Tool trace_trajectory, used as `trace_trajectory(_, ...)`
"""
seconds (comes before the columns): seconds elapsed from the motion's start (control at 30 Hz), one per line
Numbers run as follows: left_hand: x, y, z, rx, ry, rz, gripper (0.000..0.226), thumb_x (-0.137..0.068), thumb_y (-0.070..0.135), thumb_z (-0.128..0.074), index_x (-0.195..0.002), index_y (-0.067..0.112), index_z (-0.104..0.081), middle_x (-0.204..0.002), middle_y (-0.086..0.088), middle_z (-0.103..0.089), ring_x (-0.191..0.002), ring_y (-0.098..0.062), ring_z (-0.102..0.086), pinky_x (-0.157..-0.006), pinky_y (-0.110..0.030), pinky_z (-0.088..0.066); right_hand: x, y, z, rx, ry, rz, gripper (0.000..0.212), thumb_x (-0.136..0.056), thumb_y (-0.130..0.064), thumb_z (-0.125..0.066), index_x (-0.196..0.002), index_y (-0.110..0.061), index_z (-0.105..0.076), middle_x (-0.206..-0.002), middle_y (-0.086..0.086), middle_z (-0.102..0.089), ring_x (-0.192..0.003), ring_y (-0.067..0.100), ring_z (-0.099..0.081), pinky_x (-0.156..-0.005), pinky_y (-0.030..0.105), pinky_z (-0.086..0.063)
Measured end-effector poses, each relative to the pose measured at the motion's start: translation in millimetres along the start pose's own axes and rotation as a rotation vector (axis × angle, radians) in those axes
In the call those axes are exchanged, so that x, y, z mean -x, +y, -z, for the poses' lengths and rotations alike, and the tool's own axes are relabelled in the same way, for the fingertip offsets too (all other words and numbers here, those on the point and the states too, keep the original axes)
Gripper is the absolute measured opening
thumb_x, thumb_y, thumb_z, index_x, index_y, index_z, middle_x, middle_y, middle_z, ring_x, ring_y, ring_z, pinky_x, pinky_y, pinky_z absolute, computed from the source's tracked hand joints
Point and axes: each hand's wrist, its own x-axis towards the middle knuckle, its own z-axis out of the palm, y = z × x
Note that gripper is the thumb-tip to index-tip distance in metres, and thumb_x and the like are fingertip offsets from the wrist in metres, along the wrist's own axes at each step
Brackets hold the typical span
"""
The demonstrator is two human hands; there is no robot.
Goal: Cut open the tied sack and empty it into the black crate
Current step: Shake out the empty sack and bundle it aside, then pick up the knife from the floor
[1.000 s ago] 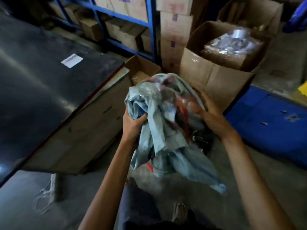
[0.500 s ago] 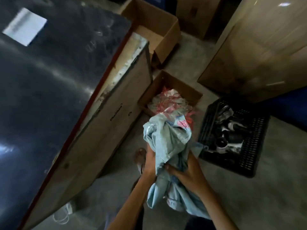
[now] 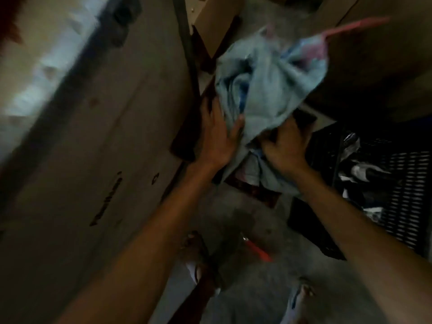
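The crumpled pale blue sack (image 3: 268,87) is bunched up low over a small cardboard box on the floor. My left hand (image 3: 217,134) presses against its left side with fingers spread around the cloth. My right hand (image 3: 285,146) grips its lower fold from the right. A red tie strand (image 3: 355,25) sticks out at the sack's top right. The black crate (image 3: 406,206) stands to the right with dark and silvery items inside. The frame is blurred.
A large wooden-sided table or case (image 3: 93,160) fills the left. Cardboard boxes (image 3: 215,22) stand behind the sack and at the top right. A red-orange object (image 3: 257,250) lies on the concrete floor near my feet (image 3: 196,249).
The view has tilted further down and closer. Both hands have pushed the bunched sack down toward the small box beside the crate.
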Motion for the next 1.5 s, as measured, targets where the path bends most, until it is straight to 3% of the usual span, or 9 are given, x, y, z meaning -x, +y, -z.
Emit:
trace_trajectory(0.1, -39, -79, -37, -0.690, -0.438, 0.164, 0.068, -0.103, 0.034, -0.051, -0.158, 0.005, -0.025, -0.163, -0.023, -0.027, -0.150, -0.037, -0.030, -0.123, -0.041, -0.027, -15, 67, -45, 0.546, -0.453, 0.042, 0.074, -0.090, -0.040, -0.058, -0.152, -0.010, -0.032, -0.158, 0.020, -0.031, -0.144, 0.037, -0.033, -0.118, 0.044, -0.031)
trace_trajectory(0.2, -62, -129, -67, -0.773, -0.702, 0.261, 0.060, -0.102, 0.017, -0.055, -0.155, 0.002, -0.032, -0.159, -0.023, -0.038, -0.145, -0.037, -0.041, -0.117, -0.039, -0.034, -18, 121, -92, 0.626, -0.759, -0.090, 0.072, -0.095, -0.041, -0.055, -0.156, -0.019, -0.023, -0.162, 0.015, -0.027, -0.147, 0.036, -0.030, -0.120, 0.048, -0.028)
trace_trajectory(0.37, -66, -140, -86, -0.684, -0.574, 0.327, 0.068, -0.105, 0.029, -0.048, -0.160, 0.003, -0.018, -0.165, -0.022, -0.024, -0.151, -0.038, -0.028, -0.124, -0.041, -0.024, -21, 126, -103, 0.599, -0.769, -0.171, 0.072, -0.095, -0.039, -0.051, -0.157, -0.017, -0.021, -0.163, 0.015, -0.024, -0.149, 0.037, -0.025, -0.121, 0.053, -0.023)
trace_trajectory(0.6, 50, -60, -29, -0.533, -0.206, 0.053, 0.075, -0.096, 0.033, -0.058, -0.157, 0.000, -0.029, -0.158, -0.027, -0.036, -0.146, -0.042, -0.033, -0.120, -0.044, -0.029, 93, 46, 6, 0.338, -0.388, -0.009, 0.065, -0.099, -0.020, -0.049, -0.156, -0.007, -0.021, -0.165, 0.016, -0.019, -0.152, 0.029, -0.019, -0.124, 0.041, -0.016)
trace_trajectory(0.87, 309, -78, -39, -0.322, -0.215, 0.461, 0.055, -0.095, 0.022, -0.062, -0.146, 0.004, -0.049, -0.145, -0.025, -0.053, -0.131, -0.042, -0.052, -0.107, -0.041, -0.042, 294, 80, 51, 0.479, -0.648, -0.034, 0.049, -0.088, -0.017, -0.058, -0.136, -0.011, -0.049, -0.132, 0.011, -0.061, -0.118, 0.031, -0.062, -0.096, 0.041, -0.054)
trace_trajectory(1.0, 398, -158, -114, -0.293, -0.196, 0.617, 0.065, -0.093, 0.027, -0.065, -0.151, 0.007, -0.042, -0.154, -0.020, -0.045, -0.143, -0.036, -0.041, -0.117, -0.043, -0.037, 347, 170, 5, 0.620, -0.709, -0.034, 0.042, -0.091, -0.025, -0.062, -0.130, -0.013, -0.053, -0.122, 0.010, -0.066, -0.108, 0.025, -0.068, -0.085, 0.033, -0.055)
trace_trajectory(1.17, 437, -270, -234, -0.317, -0.238, 0.695, 0.086, -0.093, 0.034, -0.064, -0.163, 0.019, -0.016, -0.172, -0.010, -0.006, -0.159, -0.027, -0.005, -0.126, -0.044, -0.023, 347, 283, -99, 0.665, -0.781, 0.057, 0.048, -0.096, -0.022, -0.056, -0.141, -0.009, -0.045, -0.134, 0.014, -0.058, -0.122, 0.031, -0.057, -0.095, 0.037, -0.048)
trace_trajectory(1.37, 428, -385, -359, -0.358, -0.029, 0.660, 0.084, -0.098, 0.041, -0.053, -0.164, 0.021, -0.005, -0.171, -0.014, 0.006, -0.158, -0.031, 0.007, -0.128, -0.047, -0.010, 333, 373, -221, 0.662, -0.515, 0.099, 0.063, -0.090, -0.031, -0.065, -0.143, -0.008, -0.041, -0.142, 0.017, -0.047, -0.133, 0.034, -0.042, -0.108, 0.040, -0.039)
trace_trajectory(1.5, 423, -413, -404, -0.382, 0.112, 0.661, 0.080, -0.099, 0.044, -0.044, -0.164, 0.016, -0.004, -0.170, -0.018, 0.009, -0.158, -0.035, 0.009, -0.128, -0.052, -0.007, 334, 402, -252, 0.625, -0.411, 0.140, 0.048, -0.090, -0.026, -0.064, -0.133, -0.009, -0.050, -0.139, 0.016, -0.048, -0.129, 0.032, -0.046, -0.102, 0.043, -0.046)
